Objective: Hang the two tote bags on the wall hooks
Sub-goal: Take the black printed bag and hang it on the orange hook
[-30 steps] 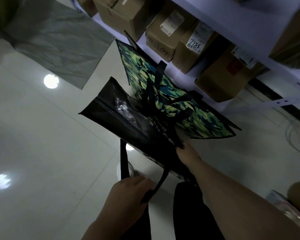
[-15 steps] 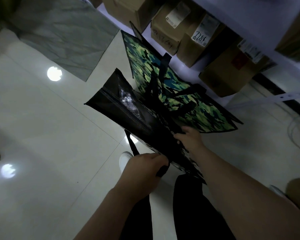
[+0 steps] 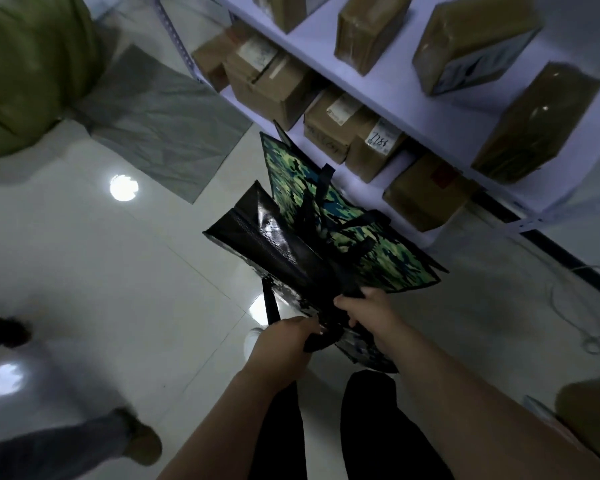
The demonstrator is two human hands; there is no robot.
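Two tote bags hang in front of me above the floor. The nearer one is a dark camouflage tote bag (image 3: 257, 237) with a shiny black top and a zipper. Behind it lies a green camouflage tote bag (image 3: 354, 230) with black straps. My left hand (image 3: 284, 344) is closed around a black strap of the dark bag. My right hand (image 3: 364, 313) grips black straps at the bags' near edge. Both hands sit close together. No wall hooks are in view.
A white shelf unit (image 3: 430, 109) with several cardboard boxes (image 3: 267, 77) runs along the right. A grey sheet (image 3: 167, 123) and a green bundle (image 3: 25, 64) lie on the glossy tiled floor at upper left. Another person's leg and shoe (image 3: 132, 441) stand at lower left. Cables (image 3: 579, 306) lie at right.
My left hand has risen toward my right hand, still on the strap. The view has tilted up, showing more shelf. Another person's leg has come in at lower left.
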